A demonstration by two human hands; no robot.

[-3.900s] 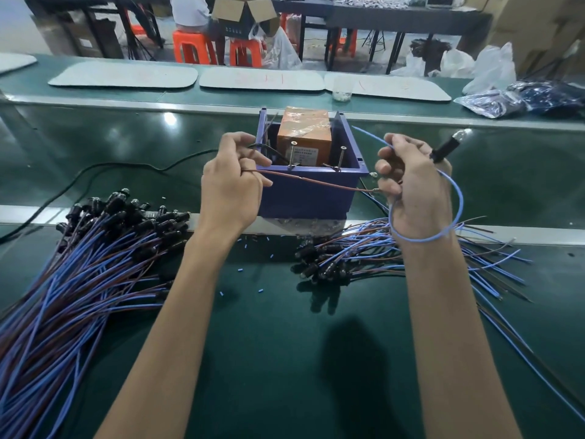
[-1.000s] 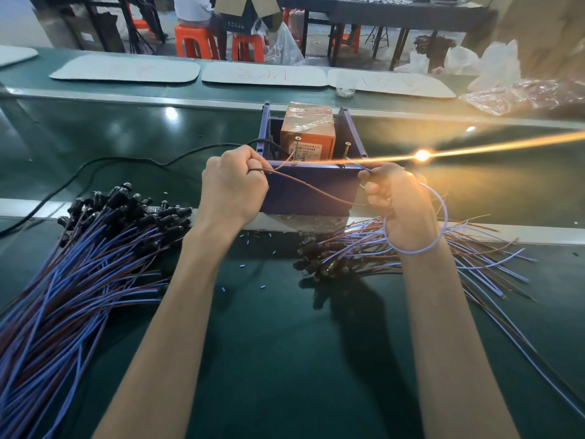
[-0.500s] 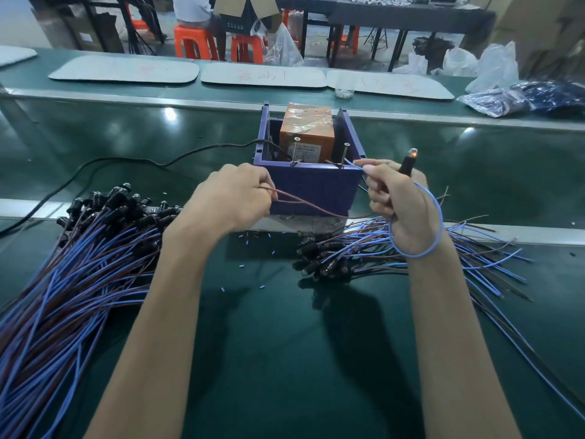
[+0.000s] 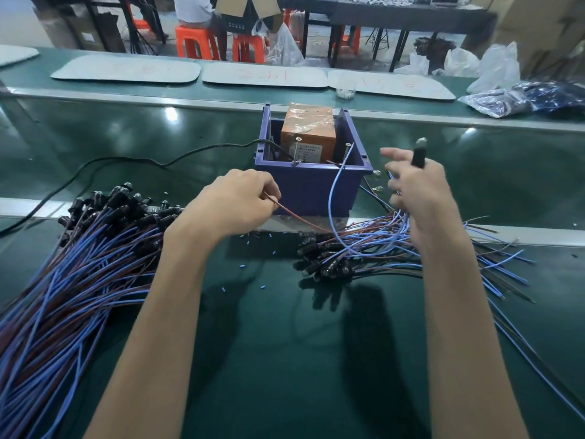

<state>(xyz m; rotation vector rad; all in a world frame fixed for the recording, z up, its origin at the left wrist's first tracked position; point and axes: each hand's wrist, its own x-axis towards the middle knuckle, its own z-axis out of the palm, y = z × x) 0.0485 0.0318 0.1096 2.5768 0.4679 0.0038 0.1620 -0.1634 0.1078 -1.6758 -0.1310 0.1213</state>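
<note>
Ending a light check at the dark-blue plastic test box (image 4: 310, 188): pinching the thin brown lead (image 4: 297, 218) in curled fingers of the left hand (image 4: 234, 204) just before the box, gripping the black barrel lamp (image 4: 419, 155) in the right hand (image 4: 418, 191), forefingers splayed. Needs laying next, probably, onto the pile of blue-and-brown wired lamps (image 4: 95, 248). Compared with a second ago, no longer glowing, and held lower.
</note>
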